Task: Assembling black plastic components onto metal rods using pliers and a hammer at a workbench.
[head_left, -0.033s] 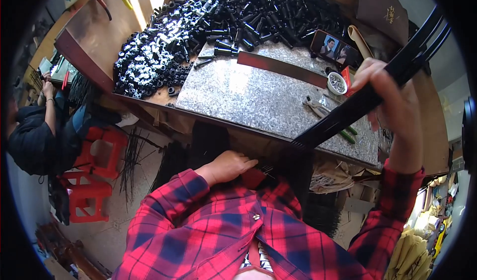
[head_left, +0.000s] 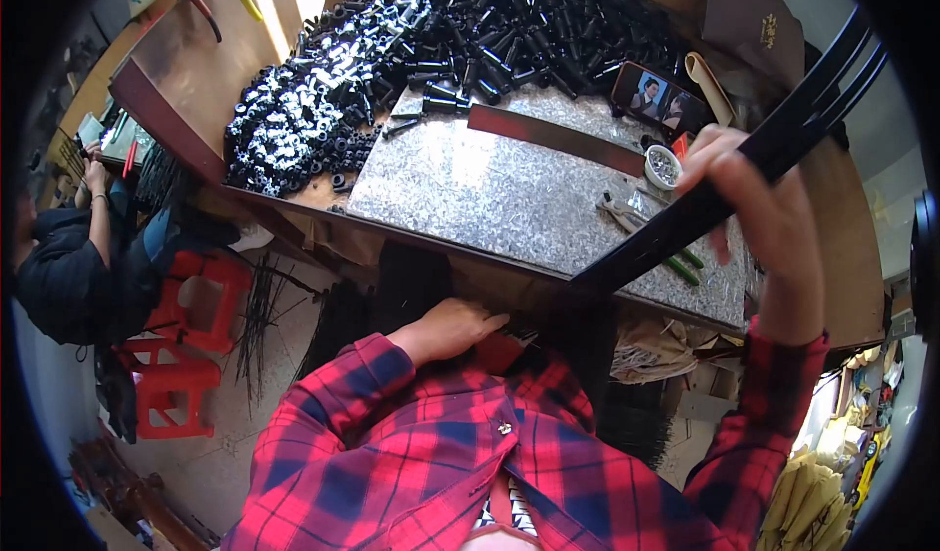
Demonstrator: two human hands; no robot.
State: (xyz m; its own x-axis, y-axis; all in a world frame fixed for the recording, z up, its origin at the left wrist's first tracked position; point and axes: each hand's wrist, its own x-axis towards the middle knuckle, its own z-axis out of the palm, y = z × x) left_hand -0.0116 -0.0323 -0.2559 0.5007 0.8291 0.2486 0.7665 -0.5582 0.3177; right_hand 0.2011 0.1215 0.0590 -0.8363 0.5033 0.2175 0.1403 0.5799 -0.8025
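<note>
My right hand [head_left: 749,184] is wrapped round a bundle of long black rods [head_left: 676,223]. The bundle slants from the upper right down across the front edge of the worktop, its far ends fanned apart. My left hand [head_left: 450,331] is low over my lap, fingers curled, with a finger pointing right toward dark material below the table edge. What lies under those fingers is hidden. Pliers with green handles [head_left: 685,265] lie under and beside the bundle. A white cup of small metal bits [head_left: 662,166] stands just left of my right hand.
A large heap of black tubular parts [head_left: 509,32] covers the back of the speckled worktop [head_left: 470,199]. A flat dark metal strip [head_left: 553,138] lies in front of it. A phone [head_left: 661,98] leans at the back right. Red stools [head_left: 176,385] and another person [head_left: 69,267] are at left.
My right hand has shifted slightly left, still round the bundle. The bundle's lower end looks more even. My left hand has barely moved.
</note>
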